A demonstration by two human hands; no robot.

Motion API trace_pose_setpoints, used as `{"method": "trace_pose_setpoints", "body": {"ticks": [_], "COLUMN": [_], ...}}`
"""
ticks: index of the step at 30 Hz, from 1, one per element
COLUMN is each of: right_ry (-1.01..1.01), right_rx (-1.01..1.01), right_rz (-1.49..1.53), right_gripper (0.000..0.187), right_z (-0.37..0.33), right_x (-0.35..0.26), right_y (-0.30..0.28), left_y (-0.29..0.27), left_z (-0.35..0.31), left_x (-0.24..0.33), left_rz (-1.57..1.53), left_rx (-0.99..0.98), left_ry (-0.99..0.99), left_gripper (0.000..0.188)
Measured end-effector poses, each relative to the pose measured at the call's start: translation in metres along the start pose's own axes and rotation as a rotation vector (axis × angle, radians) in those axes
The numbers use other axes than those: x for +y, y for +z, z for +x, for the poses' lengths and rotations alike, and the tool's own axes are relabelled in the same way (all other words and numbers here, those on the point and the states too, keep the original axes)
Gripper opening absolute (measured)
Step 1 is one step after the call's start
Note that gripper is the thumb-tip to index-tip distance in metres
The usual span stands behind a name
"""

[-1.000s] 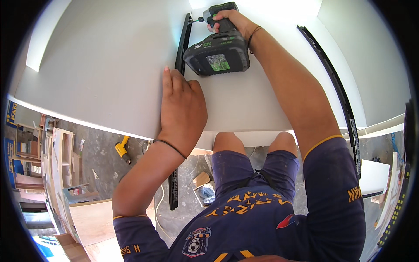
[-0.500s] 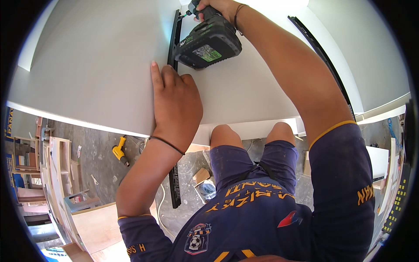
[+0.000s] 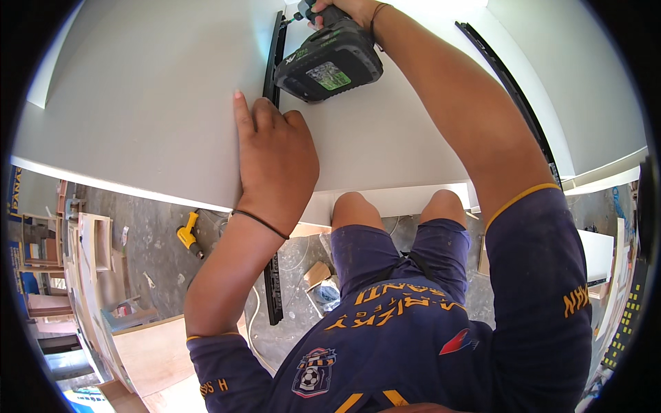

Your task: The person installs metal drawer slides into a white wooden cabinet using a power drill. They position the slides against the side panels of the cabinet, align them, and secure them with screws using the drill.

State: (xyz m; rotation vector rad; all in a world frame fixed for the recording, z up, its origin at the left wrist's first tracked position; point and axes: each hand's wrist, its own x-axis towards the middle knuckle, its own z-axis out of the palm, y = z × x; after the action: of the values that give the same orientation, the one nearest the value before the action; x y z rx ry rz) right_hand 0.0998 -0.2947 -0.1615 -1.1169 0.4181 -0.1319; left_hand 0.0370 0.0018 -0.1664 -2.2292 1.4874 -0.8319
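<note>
nearest, the person's dark shirt (image 3: 406, 358) filled the lower middle. beyond it, the left hand (image 3: 279, 151) lay over the black rail (image 3: 277, 41), one finger stretched straight along the white panel (image 3: 151, 103) and the others bent; whether they gripped the rail, i could not tell. the rail ran alongside the panel and under that hand, its near end jutting past the panel's front edge. farther in, the right hand (image 3: 348, 8), partly cut off by the upper edge, had its fingers closed around the drill (image 3: 330, 65). the bit pointed at the rail's far end; contact was too small to make out. a second rail (image 3: 515, 88) ran to the right of the right forearm (image 3: 475, 96). down on the floor (image 3: 155, 255) lay a yellow power tool (image 3: 188, 234), left of the left forearm (image 3: 241, 255).
</note>
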Motion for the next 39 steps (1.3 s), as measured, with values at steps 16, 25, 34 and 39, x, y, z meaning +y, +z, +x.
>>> {"method": "trace_pose_setpoints", "body": {"ticks": [16, 25, 34, 39], "right_ry": [-0.021, 0.004, 0.057, 0.086], "right_rx": [-0.090, -0.092, 0.026, 0.032], "right_rz": [0.074, 0.086, -0.103, -0.078], "right_gripper": [0.027, 0.024, 0.014, 0.013], "right_z": [-0.004, -0.010, -0.008, -0.007], "right_x": [0.005, 0.001, -0.012, -0.013], "right_y": [-0.009, -0.014, 0.008, 0.008], "left_y": [0.010, 0.048, 0.046, 0.040], "left_z": [-0.088, -0.082, -0.081, -0.079], "left_x": [-0.064, -0.061, -0.062, -0.062], "left_rz": [-0.939, -1.758, -1.682, -1.720], "left_rx": [1.267, 0.620, 0.588, 0.601], "left_ry": [-0.276, -0.467, -0.450, -0.422], "left_gripper": [0.050, 0.049, 0.039, 0.039]}}
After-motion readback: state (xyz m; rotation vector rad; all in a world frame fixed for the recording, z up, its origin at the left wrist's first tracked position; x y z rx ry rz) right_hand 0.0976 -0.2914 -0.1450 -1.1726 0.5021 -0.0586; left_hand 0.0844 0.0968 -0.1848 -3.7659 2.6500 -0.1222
